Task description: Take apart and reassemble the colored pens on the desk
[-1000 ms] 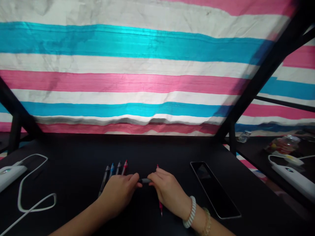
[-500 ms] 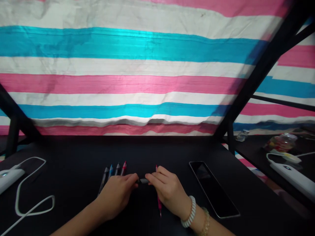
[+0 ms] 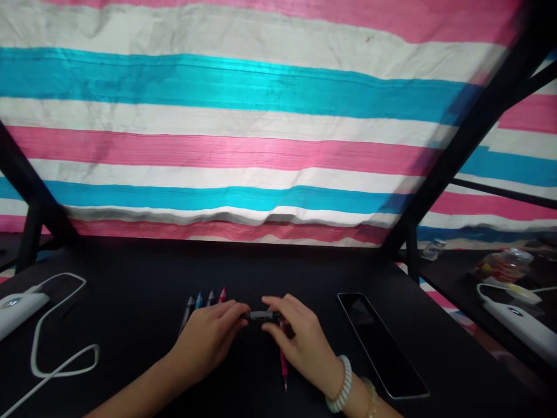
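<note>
A short dark pen with a grey middle section (image 3: 261,316) lies level between my hands, above the black table. My left hand (image 3: 213,334) pinches its left end with thumb and fingertips. Around the right end, my right hand (image 3: 302,334) has its thumb and fingers spread apart; whether it touches the pen there, I cannot tell. Under the right hand rests a pink pen (image 3: 284,368), partly covered. Beyond my left hand several pens lie side by side, among them a blue pen (image 3: 199,301) and a red pen (image 3: 223,295), their lower parts hidden.
A phone (image 3: 380,342) lies right of my hands on the black table (image 3: 261,267). At the left is a white device (image 3: 21,310) with a white cable (image 3: 35,342). Black frame bars (image 3: 452,133) slope up at both sides before a striped sheet (image 3: 243,122). Jars (image 3: 505,264) stand far right.
My right thumb and fingers have spread apart, and more of the grey pen shows between my hands. My left hand keeps its pinch. The whole view has tilted slightly.
</note>
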`<move>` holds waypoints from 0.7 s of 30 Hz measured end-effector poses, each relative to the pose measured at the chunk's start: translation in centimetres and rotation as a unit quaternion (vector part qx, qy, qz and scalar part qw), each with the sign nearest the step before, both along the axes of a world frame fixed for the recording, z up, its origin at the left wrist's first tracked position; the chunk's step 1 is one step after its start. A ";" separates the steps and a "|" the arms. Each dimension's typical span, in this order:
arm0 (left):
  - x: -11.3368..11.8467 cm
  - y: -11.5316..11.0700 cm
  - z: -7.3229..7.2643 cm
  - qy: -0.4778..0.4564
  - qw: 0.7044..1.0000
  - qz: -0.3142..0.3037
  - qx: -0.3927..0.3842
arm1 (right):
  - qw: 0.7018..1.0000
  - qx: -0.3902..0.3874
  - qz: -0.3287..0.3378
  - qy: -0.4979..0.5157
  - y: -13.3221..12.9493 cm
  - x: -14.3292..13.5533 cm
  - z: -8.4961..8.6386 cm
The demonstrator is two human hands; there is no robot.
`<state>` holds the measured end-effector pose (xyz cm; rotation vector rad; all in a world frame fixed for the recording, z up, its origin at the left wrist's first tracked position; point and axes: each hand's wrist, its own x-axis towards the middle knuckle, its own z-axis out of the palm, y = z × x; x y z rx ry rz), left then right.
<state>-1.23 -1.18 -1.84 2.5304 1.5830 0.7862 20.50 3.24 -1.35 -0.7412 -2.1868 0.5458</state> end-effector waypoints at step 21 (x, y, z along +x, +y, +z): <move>-0.6 0.3 -0.4 0.062 0.967 -0.011 0.248 | 0.963 -0.263 -0.019 0.059 0.6 -0.4 0.3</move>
